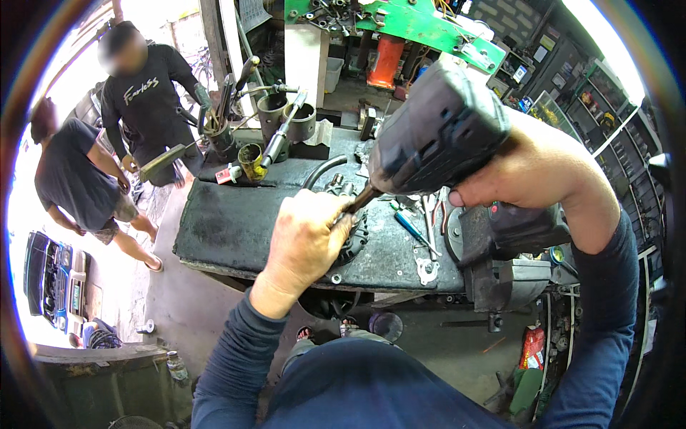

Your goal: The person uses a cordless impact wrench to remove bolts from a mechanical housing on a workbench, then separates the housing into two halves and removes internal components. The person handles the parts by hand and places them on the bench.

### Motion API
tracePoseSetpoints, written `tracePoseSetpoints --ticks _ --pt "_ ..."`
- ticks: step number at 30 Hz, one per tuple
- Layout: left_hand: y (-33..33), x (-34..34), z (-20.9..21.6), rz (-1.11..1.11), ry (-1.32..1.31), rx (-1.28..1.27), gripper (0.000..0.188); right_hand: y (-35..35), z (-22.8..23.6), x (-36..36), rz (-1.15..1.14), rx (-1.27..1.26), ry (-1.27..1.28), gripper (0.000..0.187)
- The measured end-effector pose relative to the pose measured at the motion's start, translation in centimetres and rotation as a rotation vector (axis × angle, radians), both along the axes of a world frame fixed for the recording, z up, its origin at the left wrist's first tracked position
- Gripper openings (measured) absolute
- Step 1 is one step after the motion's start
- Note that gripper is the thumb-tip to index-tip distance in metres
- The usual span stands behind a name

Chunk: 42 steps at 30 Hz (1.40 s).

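Note:
My right hand (529, 161) is wrapped round the grip of a black cordless impact driver (443, 132), held above the workbench and tilted down to the left. A brownish metal shaft (366, 198) runs from its nose to the fingers of my left hand (307, 232). Those fingers are closed round the shaft's lower end, hiding its tip. Directly beneath them, a dark round finned metal part (355, 243) sits on the bench, partly covered by my left hand. A black curved hose (325, 169) rises behind this part.
The dark workbench (221, 229) carries a blue-handled screwdriver (414, 230), a flat metal plate (426, 272) and tool-filled metal cups (274, 114). A vise (518, 279) stands at right. Two people (146, 93) stand beyond the bench's left end. A green rack (400, 21) is behind.

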State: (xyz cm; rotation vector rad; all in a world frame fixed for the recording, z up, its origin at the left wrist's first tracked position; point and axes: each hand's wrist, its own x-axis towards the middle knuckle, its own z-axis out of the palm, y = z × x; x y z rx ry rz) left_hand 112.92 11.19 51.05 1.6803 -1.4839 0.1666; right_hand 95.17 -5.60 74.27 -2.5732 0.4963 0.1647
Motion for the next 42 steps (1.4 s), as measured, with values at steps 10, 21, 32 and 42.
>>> tracePoseSetpoints --ticks 10,21,32,42 --pt "1.7 -0.9 1.4 0.200 -0.204 0.048 0.022 -2.1 -13.2 -10.9 -0.252 0.044 -0.983 0.071" --pt "-0.5 -6.6 -3.4 0.568 -0.359 0.153 0.023 0.0 -28.1 -17.7 -0.491 0.528 -1.014 0.060" --pt "-2.0 -8.0 -2.8 0.680 -0.191 0.117 0.019 -3.2 -27.1 -17.4 -0.214 0.238 -0.841 0.053" --pt "2.1 2.7 -2.5 0.888 -0.116 -0.131 0.019 -3.7 -25.3 -16.4 -0.321 0.426 -0.753 0.047"
